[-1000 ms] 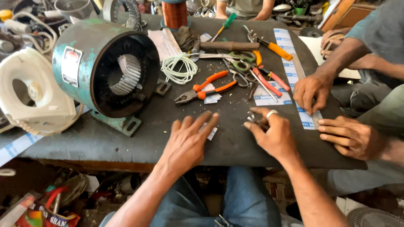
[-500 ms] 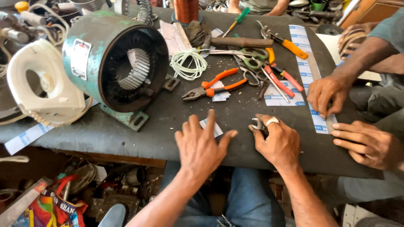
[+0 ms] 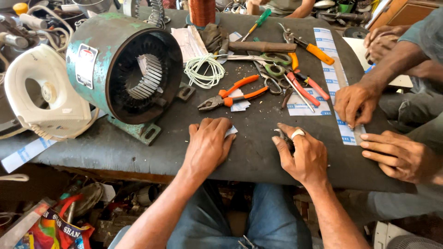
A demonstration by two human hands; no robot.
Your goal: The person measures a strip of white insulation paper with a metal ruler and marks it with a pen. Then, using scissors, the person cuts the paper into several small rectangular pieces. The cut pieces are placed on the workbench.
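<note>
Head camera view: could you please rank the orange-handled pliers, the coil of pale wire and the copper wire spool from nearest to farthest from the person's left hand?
From the left hand:
1. Orange-handled pliers, just beyond the fingers, slightly right.
2. Coil of pale wire, farther back, beside the motor housing.
3. Copper wire spool, at the table's far edge.

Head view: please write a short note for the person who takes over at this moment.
Left hand: flat on the dark table, palm down on a small white paper piece.
Right hand: curled around a small metal tool, ring on one finger.
Nearby: orange-handled pliers, green motor housing, white cord coil.
A co-worker's hands press a paper strip at the right edge.
Paper piece not cut yet, as far as visible.
</note>
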